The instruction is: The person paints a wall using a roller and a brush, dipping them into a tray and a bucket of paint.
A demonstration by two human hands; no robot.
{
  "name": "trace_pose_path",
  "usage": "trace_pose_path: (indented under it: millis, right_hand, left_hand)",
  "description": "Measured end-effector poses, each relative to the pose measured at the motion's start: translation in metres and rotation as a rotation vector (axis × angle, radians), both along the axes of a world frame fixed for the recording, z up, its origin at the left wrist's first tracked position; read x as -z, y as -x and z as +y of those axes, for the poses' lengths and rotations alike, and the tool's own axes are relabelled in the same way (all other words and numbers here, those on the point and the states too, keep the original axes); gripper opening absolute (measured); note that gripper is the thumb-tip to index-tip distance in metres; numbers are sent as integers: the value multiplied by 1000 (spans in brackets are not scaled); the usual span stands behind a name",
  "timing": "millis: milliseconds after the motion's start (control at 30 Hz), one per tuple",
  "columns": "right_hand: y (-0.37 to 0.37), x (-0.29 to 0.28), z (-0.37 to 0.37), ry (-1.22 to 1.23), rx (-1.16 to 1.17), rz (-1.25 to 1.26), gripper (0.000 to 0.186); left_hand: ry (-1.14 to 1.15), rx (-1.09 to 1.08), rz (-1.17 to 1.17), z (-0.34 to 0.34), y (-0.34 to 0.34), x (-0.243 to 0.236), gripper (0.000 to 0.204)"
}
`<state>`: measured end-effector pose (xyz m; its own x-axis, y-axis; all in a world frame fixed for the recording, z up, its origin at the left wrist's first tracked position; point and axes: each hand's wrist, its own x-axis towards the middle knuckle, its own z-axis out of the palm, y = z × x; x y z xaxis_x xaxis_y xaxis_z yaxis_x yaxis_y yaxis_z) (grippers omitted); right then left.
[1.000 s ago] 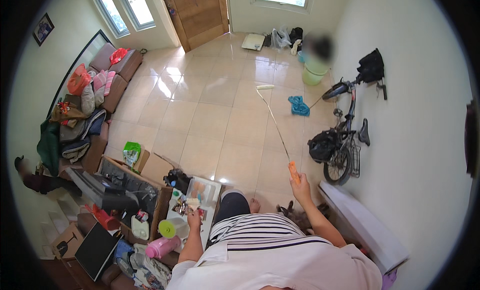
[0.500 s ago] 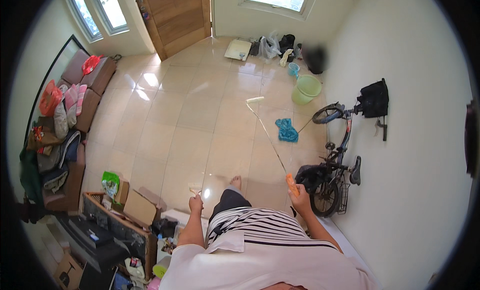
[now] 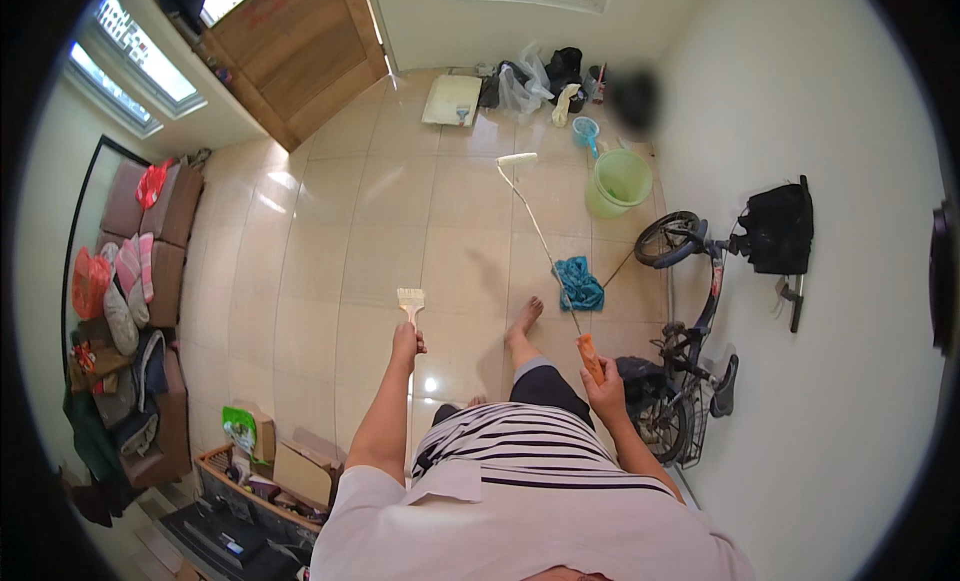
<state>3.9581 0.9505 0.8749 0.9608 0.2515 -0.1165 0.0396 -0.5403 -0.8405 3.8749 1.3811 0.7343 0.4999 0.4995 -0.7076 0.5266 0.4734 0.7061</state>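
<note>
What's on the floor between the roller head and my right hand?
Head view: along the pole from roller head to right hand lies a blue rag; otherwise bare tile.

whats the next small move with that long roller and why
Probably lift the long-poled paint roller toward the bare white wall: the right hand grips its orange handle while the roller head lies on the tiled floor; the left hand already holds a flat brush up.
</note>
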Motion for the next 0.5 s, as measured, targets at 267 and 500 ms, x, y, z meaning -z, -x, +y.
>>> trace_pose_path:
  millis: [267,500]
  right_hand:
    - [-293,-13,14,-59,50,13,38]
    - [-489,-21,10,-61,173,94,38]
  left_hand:
    - [-24,74,217,7,-249,-22,25]
    - [-48,116,94,15,-497,-34,32]
